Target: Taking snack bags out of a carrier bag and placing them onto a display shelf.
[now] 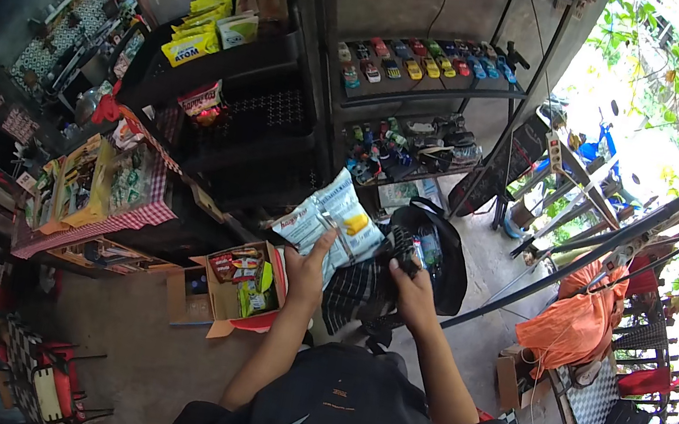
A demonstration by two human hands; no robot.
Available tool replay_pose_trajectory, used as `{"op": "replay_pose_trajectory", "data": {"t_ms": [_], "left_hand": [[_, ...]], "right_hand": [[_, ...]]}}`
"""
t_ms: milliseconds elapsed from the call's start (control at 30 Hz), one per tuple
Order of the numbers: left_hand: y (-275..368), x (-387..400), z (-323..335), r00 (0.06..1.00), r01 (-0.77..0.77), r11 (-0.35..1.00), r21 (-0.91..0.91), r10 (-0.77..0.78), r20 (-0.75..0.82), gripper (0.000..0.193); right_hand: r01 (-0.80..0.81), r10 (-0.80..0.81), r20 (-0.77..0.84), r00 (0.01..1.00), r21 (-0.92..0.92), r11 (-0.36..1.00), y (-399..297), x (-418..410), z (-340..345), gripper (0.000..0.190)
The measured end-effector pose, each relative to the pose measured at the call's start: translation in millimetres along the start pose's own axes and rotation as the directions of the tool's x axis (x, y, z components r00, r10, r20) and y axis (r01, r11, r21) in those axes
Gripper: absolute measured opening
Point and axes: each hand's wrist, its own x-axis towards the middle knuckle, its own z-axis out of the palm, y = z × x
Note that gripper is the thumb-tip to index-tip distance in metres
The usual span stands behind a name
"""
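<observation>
My left hand [306,274] grips a silver-white snack bag [346,233] by its lower edge, thumb on top. The bag's printed back faces up, with a back seam and a yellow picture. Just right of it, my right hand [414,295] is closed around a small dark object [403,244]; its kind is unclear against the dark cloth. Below both hands lies striped dark cloth [352,298] over my lap. A cardboard box [213,285] with several small snack packets [247,277] stands left of my left forearm. Beyond my right hand is an open black bag [456,258] with bottle-like things inside.
Ahead stands a black tiered rack [255,73] with yellow packs [192,46] on top and a red snack bag [201,103] lower down. Toy cars line a metal shelf [426,95]. A checked-cloth table [129,220] is left; an orange cloth [570,325] hangs right.
</observation>
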Motion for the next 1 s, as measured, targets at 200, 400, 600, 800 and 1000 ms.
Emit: {"op": "replay_pose_trajectory", "data": {"t_ms": [200,400,600,800,1000], "left_hand": [[-27.3,-15.4,30.1,0.994,-0.077,0.978,0.193,0.089,-0.056,0.051],[-62.1,-46.0,70.4,0.895,-0.286,0.939,0.193,0.19,0.403,0.051],[-87.1,-33.1,97.4,0.896,-0.441,0.728,0.525,0.395,0.204,0.051],[-64.8,-29.6,125.1,0.795,-0.607,0.513,0.607,0.381,0.472,0.06],[-50.0,-37.8,124.4,0.682,-0.682,0.486,0.546,0.152,0.716,0.067]], "right_hand": [[-0.004,0.011,-0.084,0.996,0.091,0.996,-7.8,3.0,-41.4,0.025],[-0.011,0.01,0.029,1.0,0.04,0.999,4.0,11.9,-63.7,0.028],[-0.012,-0.01,0.124,0.992,0.17,0.985,-7.9,8.0,-69.7,0.025],[-0.152,0.093,0.208,0.974,0.29,0.945,-24.9,18.1,-101.7,0.044],[0.174,-0.168,0.124,0.978,-0.044,0.984,-40.6,28.1,-121.9,0.044]]}}
